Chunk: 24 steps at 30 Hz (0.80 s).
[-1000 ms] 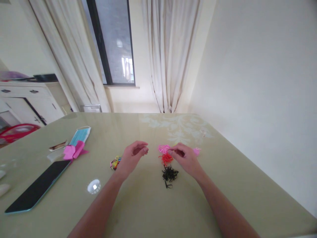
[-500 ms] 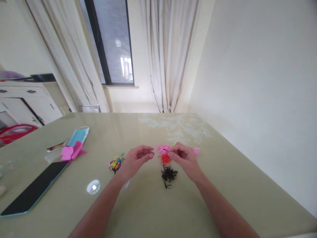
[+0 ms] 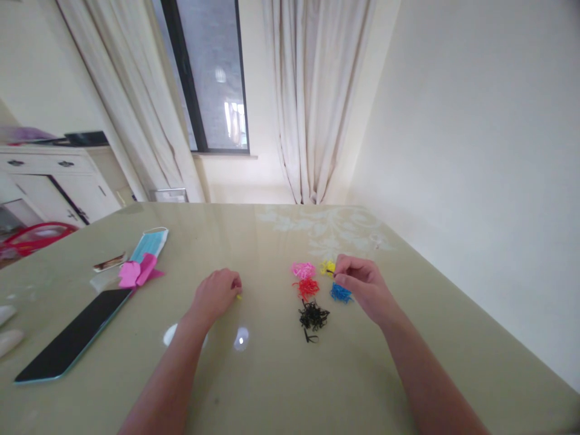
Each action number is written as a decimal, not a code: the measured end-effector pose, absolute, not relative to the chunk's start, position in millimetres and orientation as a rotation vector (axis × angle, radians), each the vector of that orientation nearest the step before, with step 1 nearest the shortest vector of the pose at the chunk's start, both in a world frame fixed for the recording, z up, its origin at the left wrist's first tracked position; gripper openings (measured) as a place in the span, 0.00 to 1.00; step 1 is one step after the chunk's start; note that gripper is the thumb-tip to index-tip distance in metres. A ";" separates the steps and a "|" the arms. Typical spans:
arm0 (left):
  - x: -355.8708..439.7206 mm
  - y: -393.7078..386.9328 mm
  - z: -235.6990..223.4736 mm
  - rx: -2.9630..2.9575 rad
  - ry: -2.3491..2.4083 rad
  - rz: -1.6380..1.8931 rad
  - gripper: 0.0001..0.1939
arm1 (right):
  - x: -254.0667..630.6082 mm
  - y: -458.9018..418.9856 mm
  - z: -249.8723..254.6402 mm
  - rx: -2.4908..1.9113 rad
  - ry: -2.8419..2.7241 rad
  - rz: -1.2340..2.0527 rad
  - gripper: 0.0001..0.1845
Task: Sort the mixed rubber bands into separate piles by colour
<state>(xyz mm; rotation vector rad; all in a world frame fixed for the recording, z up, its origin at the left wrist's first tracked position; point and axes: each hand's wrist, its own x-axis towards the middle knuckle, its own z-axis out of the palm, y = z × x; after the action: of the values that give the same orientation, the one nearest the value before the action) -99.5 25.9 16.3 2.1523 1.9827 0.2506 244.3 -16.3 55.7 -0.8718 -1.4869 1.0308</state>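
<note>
My right hand (image 3: 363, 285) is closed in a pinch on a small black rubber band (image 3: 330, 272), held over the yellow rubber bands (image 3: 327, 266) and blue rubber bands (image 3: 340, 293). To the left, my left hand (image 3: 217, 295) rests low at the table with its fingers curled together. A bit of yellow rubber band (image 3: 239, 296) shows at its fingertips, and the mixed-colour pile is hidden behind this hand. Between the hands lie small piles of pink rubber bands (image 3: 303, 270), red rubber bands (image 3: 307, 288) and black rubber bands (image 3: 313, 315), set in a column.
The glossy table (image 3: 272, 386) meets a white wall (image 3: 489, 181) at its right. On the left lie a dark phone-like slab (image 3: 75, 338), a pink paper shape (image 3: 138, 270), a blue face mask (image 3: 151, 243) and a small brown-and-white wrapper (image 3: 109, 261).
My left hand has moved left and down to the mixed pile, its fingers closing. My right hand has shifted right with the black rubber band, uncovering the yellow and blue piles.
</note>
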 end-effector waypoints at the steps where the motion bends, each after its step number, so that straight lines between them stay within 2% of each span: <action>1: -98.0 26.4 15.1 2.165 1.979 0.244 0.07 | 245.2 -15.5 54.6 -0.900 -1.582 1.051 0.13; 4: -96.2 28.2 14.6 2.199 1.951 0.311 0.07 | 244.5 -12.7 51.4 -0.991 -1.928 1.024 0.10; 9: -88.7 29.1 26.0 1.988 1.869 0.647 0.09 | 237.0 -8.0 41.2 -1.092 -2.218 0.879 0.04; 18: -80.4 34.3 20.4 1.713 1.503 1.105 0.19 | 237.2 -2.2 31.5 -1.134 -2.234 0.762 0.08; 21: -69.5 30.4 22.5 1.620 1.355 1.170 0.21 | 226.0 -3.9 33.5 -1.172 -2.162 0.682 0.12; 24: -49.4 20.6 26.3 1.536 1.175 1.142 0.20 | 211.3 -7.8 32.7 -1.172 -2.041 0.637 0.11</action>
<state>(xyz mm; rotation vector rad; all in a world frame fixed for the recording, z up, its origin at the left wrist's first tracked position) -49.4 20.6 26.3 1.5362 1.1752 1.1420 211.3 -7.8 32.7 -1.1722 -2.0409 0.6367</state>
